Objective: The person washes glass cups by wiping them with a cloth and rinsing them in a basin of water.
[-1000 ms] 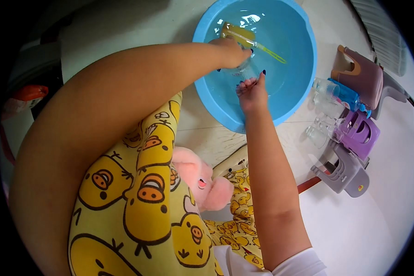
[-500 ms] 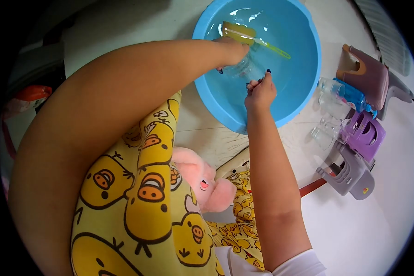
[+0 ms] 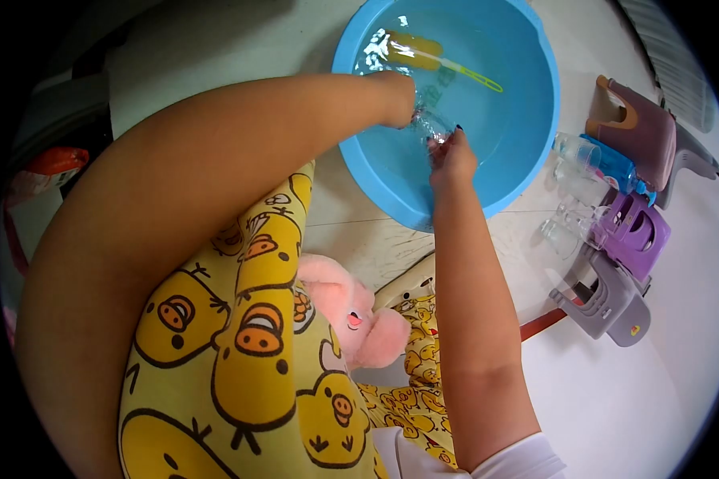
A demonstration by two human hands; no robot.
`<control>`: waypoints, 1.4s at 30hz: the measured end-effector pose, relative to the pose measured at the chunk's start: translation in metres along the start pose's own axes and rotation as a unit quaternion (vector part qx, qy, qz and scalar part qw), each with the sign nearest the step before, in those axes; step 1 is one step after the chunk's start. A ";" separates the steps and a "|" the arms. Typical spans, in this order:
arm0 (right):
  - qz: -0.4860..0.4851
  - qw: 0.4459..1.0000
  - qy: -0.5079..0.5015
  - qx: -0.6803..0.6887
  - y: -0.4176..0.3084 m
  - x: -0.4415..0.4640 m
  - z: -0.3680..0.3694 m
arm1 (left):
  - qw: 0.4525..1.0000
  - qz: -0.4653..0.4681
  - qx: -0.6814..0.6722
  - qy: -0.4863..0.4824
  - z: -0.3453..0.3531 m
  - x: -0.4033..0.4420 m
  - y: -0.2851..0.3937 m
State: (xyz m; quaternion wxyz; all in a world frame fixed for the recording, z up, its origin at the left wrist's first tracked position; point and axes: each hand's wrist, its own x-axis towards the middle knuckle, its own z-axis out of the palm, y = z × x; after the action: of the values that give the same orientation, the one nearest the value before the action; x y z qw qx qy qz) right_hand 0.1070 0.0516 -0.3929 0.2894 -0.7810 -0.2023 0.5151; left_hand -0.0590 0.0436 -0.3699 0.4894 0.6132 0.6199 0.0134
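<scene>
From the head view, I see the right hand (image 3: 454, 160) clasping a clear cup (image 3: 433, 125) inside the blue basin (image 3: 527, 152). The left hand (image 3: 395, 97) meets its far end, hold unclear to me; a yellow-headed brush (image 3: 414, 49) lies beyond.

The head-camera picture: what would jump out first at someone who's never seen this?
Probably the big blue basin at the top centre, where a left hand and right hand meet at a clear vessel. Next, likely the yellow cartoon-print fabric, left of the lower centre, with a pink fluffy thing beside it. Clear cups sit right of the basin.
</scene>
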 end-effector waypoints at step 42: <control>0.009 0.993 -0.101 -0.063 -0.008 -0.002 -0.005 | 0.999 0.006 0.015 -0.041 -0.004 -0.012 0.004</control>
State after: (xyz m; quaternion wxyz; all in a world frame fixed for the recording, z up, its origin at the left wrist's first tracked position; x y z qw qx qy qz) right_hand 0.1111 0.0552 -0.3846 0.2128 -0.7433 -0.2560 0.5802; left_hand -0.0613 0.0382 -0.3582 0.5050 0.6244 0.5957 -0.0179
